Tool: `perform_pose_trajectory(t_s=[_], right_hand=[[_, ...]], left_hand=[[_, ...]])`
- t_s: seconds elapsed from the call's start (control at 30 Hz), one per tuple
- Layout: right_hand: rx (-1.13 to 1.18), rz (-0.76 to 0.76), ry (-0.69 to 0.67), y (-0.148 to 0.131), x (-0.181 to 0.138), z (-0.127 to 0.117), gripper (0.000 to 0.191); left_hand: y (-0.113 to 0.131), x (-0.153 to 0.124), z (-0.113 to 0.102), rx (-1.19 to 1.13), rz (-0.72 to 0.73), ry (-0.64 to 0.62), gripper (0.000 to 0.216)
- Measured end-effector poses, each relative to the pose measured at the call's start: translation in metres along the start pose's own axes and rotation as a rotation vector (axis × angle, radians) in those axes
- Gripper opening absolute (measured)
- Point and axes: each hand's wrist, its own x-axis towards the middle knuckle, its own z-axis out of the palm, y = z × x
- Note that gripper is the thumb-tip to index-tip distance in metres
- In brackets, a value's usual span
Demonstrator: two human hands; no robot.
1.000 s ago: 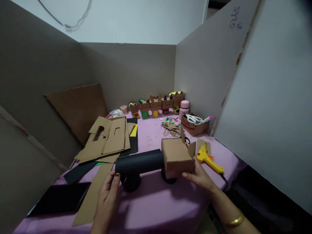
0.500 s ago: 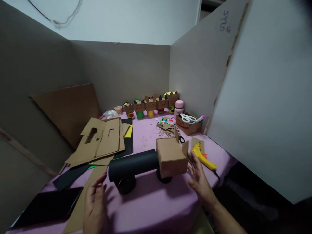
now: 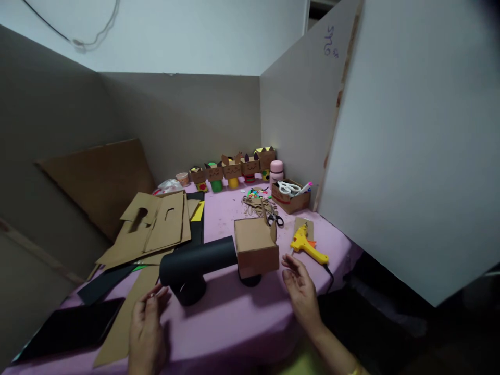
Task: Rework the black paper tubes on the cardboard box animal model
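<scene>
Both hands have let go and drawn back from the cardboard model since a second ago. The left hand (image 3: pixel 146 328) hovers open near the black tube (image 3: pixel 197 259), not touching it; the right hand (image 3: pixel 300 291) is open too, just right of the cardboard box (image 3: pixel 255 247) on the tube's end. The model stands alone on the pink table (image 3: pixel 242 323). Its dark wheels are half hidden beneath. A yellow glue gun (image 3: pixel 307 247) lies to the right. Far figures are too small to read.
</scene>
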Motion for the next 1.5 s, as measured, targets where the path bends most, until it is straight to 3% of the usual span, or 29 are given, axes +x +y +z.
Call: perform_pose_trajectory(t_s=[0.17,0.47,0.9,1.17,1.33,1.5], right_hand=[[-0.008,-0.022,-0.051,0.0,-0.004,-0.006,0.038],[-0.04,-0.009,-0.122,-0.003,-0.002,-0.008,0.037],[-0.042,0.037,-0.116,0.002,-0.004,-0.011,0.046],[-0.007,0.055,-0.108,-0.001,-0.005,-0.012,0.046],[0.031,0.041,-0.155,0.001,0.005,-0.013,0.063],[0.086,-0.066,-0.368,-0.014,0.033,-0.005,0.1]], left_hand=[[0.004,-0.005,0.002,-0.094,-0.097,-0.013,0.054],[0.009,-0.011,0.004,-0.164,-0.022,-0.012,0.05],[0.002,-0.013,0.003,-0.207,0.086,-0.031,0.048],[0.005,-0.019,0.009,-0.072,0.152,-0.157,0.082],[0.004,-0.022,0.011,-0.018,0.191,-0.156,0.091],[0.01,-0.017,0.01,-0.055,0.204,-0.115,0.082]])
